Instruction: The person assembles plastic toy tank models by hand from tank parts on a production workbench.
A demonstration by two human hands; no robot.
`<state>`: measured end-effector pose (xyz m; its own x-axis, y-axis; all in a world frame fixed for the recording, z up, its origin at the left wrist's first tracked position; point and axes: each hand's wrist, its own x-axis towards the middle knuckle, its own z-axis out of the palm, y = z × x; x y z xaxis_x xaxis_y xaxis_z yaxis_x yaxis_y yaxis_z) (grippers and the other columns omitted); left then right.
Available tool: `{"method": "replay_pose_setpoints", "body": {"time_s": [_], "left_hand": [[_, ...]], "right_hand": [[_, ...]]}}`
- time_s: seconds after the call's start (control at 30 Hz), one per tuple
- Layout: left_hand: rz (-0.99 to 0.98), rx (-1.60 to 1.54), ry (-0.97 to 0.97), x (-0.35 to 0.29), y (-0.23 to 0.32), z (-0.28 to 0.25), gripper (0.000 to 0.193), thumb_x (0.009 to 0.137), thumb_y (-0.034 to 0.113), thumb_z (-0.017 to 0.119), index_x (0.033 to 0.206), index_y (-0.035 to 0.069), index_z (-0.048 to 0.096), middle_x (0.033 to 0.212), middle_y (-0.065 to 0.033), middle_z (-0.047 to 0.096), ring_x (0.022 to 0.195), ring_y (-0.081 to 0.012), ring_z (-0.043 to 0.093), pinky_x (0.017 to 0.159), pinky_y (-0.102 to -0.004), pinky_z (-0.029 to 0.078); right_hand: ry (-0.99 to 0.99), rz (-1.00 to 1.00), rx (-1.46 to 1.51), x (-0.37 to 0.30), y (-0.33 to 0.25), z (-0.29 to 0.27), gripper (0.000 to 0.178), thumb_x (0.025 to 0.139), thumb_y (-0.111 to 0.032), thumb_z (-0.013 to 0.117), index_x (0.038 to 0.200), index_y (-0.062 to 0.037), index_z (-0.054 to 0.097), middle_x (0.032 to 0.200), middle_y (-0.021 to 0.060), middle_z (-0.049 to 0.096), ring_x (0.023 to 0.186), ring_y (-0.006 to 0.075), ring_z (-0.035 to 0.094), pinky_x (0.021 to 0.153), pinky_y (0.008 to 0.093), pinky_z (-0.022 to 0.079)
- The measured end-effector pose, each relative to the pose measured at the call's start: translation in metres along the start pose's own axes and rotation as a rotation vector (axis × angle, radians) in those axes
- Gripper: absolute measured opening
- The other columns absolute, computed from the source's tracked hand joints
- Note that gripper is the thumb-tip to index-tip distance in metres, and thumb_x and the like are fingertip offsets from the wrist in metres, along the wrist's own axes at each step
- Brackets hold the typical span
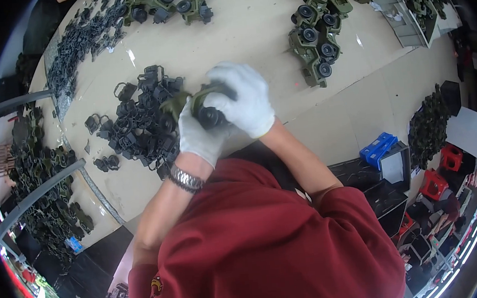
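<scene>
Both hands wear white gloves and meet over the table in front of me. My left hand point(199, 136) is closed round the near side of an olive green toy vehicle point(176, 104) with black wheels. From above and the right, my right hand point(245, 98) grips the same toy vehicle, its fingers curled over the top. Much of the vehicle's body is hidden by the gloves; a black wheel point(209, 116) shows between them. Just left of my hands lies a heap of small black plastic parts point(141, 120), some of them almost touching the vehicle.
Rows of green toy vehicles stand at the far right point(319, 30) and far middle point(182, 5). Thin dark parts point(87, 37) are strewn at the far left. A grey bin point(405, 21) holds more vehicles. Grey metal bars point(37, 190) and a blue box point(378, 149) flank me.
</scene>
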<state>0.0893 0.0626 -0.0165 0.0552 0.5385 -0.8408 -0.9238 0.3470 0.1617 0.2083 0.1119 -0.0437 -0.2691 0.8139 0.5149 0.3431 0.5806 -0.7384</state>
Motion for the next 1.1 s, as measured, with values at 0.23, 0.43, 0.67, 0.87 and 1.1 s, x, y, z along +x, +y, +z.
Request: {"method": "replay_pose_setpoints", "body": {"time_s": [0.23,0.43,0.67,0.87,1.1], "left_hand": [[0.227,0.242,-0.056,0.081,0.095,0.039,0.066,0.096,0.067,0.047,0.135,0.013,0.051,0.142,-0.0157,0.053,0.131,-0.0383,0.049,0.110,-0.0674,0.029],[0.636,0.201,0.052,0.108,0.146,0.037,0.081,0.091,0.061,0.063,0.153,0.018,0.034,0.162,-0.0100,0.027,0.144,-0.0332,0.033,0.116,-0.0561,0.027],[0.383,0.915,-0.191,0.061,0.072,-0.011,0.054,0.092,0.031,0.072,0.134,0.001,0.057,0.124,-0.0097,0.065,0.112,-0.0227,0.063,0.095,-0.0397,0.050],[0.277,0.589,-0.467,0.016,0.040,-0.052,0.060,0.090,0.038,0.075,0.136,0.006,0.053,0.131,-0.0068,0.061,0.120,-0.0208,0.058,0.106,-0.0389,0.044],[0.411,0.123,-0.172,-0.027,0.099,-0.148,0.041,0.092,0.033,0.072,0.121,0.007,0.060,0.121,-0.0131,0.065,0.112,-0.0316,0.064,0.100,-0.0519,0.052]], "right_hand": [[0.161,0.465,-0.816,-0.056,0.108,-0.098,0.084,0.063,-0.034,0.090,0.135,-0.0090,0.055,0.135,0.0217,0.053,0.118,0.0414,0.054,0.098,0.0525,0.046],[0.151,0.599,-0.855,-0.099,0.171,-0.103,0.069,0.076,-0.032,0.084,0.138,-0.0213,0.056,0.136,0.0235,0.049,0.117,0.0413,0.057,0.096,0.0497,0.049],[0.279,0.814,0.231,-0.076,0.124,-0.100,0.041,0.095,-0.017,0.064,0.134,-0.0049,0.060,0.127,0.0142,0.061,0.113,0.0207,0.060,0.096,0.0363,0.049],[-0.353,0.838,0.757,-0.043,0.004,-0.016,0.050,0.102,-0.031,0.054,0.137,0.0036,0.055,0.130,0.0114,0.062,0.122,0.0189,0.055,0.106,0.0332,0.041],[-0.626,-0.019,-0.270,0.007,0.073,0.131,0.062,0.078,-0.022,0.076,0.137,-0.0184,0.056,0.123,0.0125,0.062,0.112,0.0373,0.058,0.095,0.0452,0.049]]}}
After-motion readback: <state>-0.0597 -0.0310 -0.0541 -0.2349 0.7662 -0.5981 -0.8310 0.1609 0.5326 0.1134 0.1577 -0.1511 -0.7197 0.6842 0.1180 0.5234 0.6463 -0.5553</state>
